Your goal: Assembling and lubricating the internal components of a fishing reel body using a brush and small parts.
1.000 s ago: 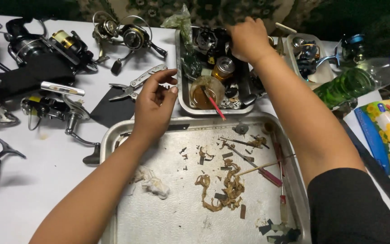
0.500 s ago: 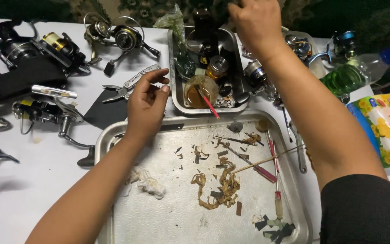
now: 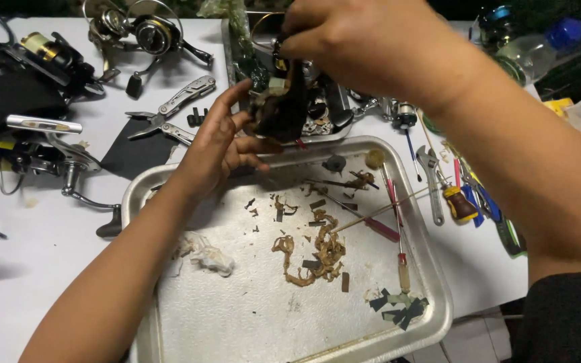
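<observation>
My right hand (image 3: 364, 47) is closed around a dark, grimy reel part (image 3: 284, 107) and holds it over the far edge of the metal tray (image 3: 169, 309). The fingers of my left hand (image 3: 223, 144) are spread, their tips touching the underside of the same part. On the tray lie brown shreds and scraps (image 3: 314, 252), a crumpled white tissue (image 3: 206, 255), thin picks with red handles (image 3: 388, 225) and small dark snippets (image 3: 398, 309).
Several fishing reels (image 3: 42, 67) lie on the white table at left, with folding pliers (image 3: 173, 111) on a black cloth. A smaller tray of parts (image 3: 334, 111) sits behind. Small screwdrivers and a wrench (image 3: 432, 178) lie right of the tray, and a plastic bottle (image 3: 532, 47) stands far right.
My right hand has come out of the small parts tray with the dark part and carried it toward me. My left hand has risen from the big tray's rim to meet it.
</observation>
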